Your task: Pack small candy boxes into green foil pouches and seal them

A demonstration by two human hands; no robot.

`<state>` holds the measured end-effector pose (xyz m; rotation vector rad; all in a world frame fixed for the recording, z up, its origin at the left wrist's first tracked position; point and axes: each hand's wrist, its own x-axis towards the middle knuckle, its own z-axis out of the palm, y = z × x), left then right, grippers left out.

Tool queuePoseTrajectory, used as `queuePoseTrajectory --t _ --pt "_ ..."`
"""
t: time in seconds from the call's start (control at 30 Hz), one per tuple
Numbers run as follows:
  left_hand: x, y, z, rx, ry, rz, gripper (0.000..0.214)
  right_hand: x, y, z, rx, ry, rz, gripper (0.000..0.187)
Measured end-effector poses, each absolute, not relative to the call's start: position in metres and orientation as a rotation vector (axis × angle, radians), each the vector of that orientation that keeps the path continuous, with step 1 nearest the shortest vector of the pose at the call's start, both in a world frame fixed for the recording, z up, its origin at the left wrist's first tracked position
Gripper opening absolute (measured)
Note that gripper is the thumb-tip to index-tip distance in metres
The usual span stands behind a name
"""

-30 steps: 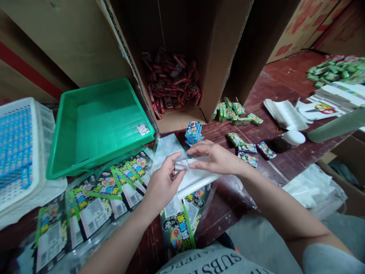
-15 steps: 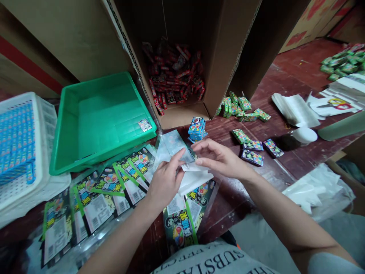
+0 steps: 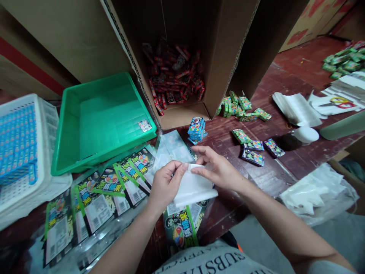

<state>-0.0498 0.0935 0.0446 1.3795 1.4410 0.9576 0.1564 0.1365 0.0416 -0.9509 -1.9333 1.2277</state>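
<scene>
A folded, soft-looking white sheet [image 3: 195, 190] is between my hands, above the printed candy packaging; whether it is a bag I cannot tell. My left hand [image 3: 168, 182] pinches its upper left edge between thumb and bent index finger. My right hand [image 3: 218, 167] has its thumb on the upper right edge, fingers curled behind. Just beyond lies a translucent bluish sheet [image 3: 176, 144]. A small stack of blue candy boxes [image 3: 196, 129] stands behind the right fingers. Black-and-green printed packaging [image 3: 181, 228] lies below the hands.
Left are a green tray [image 3: 105, 114] and a white basket [image 3: 41, 152] of blue boxes. A cardboard box [image 3: 182, 118] holds red packets [image 3: 176, 76]. Rightward lie green boxes [image 3: 248, 116], dark boxes [image 3: 252, 156], a white-lidded jar [image 3: 306, 135], scissors [image 3: 339, 102] and bagged white pieces [image 3: 316, 190].
The white sheet has been drawn toward me and spread lower over the printed packaging. My right hand has come down and left onto its edge, its fingers closing.
</scene>
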Motion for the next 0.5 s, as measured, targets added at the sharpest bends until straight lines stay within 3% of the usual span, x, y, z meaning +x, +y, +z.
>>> queuePoseTrajectory --t 0.17,0.4,0.5 --pt "-0.051 0.096 0.045 1.502 1.49 0.902 0.034 0.157 0.142 0.039 -0.813 -1.746 1.412 0.067" --pt "-0.046 0.094 0.044 1.537 1.462 0.793 0.03 0.167 0.147 0.038 -0.707 -1.348 1.391 0.059" --pt "-0.031 0.099 0.034 1.582 1.579 0.712 0.03 0.188 0.138 0.025 -0.67 -1.373 1.373 0.092"
